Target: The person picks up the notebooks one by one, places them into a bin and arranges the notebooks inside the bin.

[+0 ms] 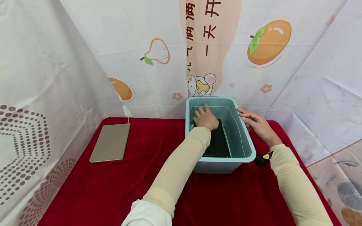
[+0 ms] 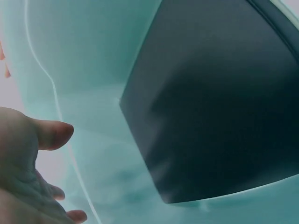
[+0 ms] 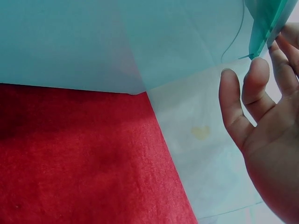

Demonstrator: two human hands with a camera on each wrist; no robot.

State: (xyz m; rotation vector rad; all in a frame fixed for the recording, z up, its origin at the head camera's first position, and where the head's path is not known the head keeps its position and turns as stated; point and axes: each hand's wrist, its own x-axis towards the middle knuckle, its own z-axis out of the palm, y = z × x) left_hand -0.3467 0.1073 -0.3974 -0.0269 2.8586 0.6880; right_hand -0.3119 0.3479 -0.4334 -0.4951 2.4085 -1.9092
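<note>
A light blue plastic bin (image 1: 250, 150) stands on the red cloth, and a black flat rectangular thing (image 1: 217, 145) lies inside it. My left hand (image 1: 205, 118) is down in the bin over the far part of that black thing, its fingers spread. In the left wrist view the thumb and fingers are apart, beside the black thing (image 2: 219, 107) with nothing between them. My right hand (image 1: 258, 125) is at the bin's right rim, fingertips right at the edge. The right wrist view shows these fingers loosely extended by the rim (image 3: 268, 35).
A flat grey-beige rectangular thing (image 1: 111, 142) lies on the table's left side. The red cloth (image 1: 147, 141) covers the table. Printed white curtains (image 1: 158, 81) hang behind and at both sides, close behind the bin.
</note>
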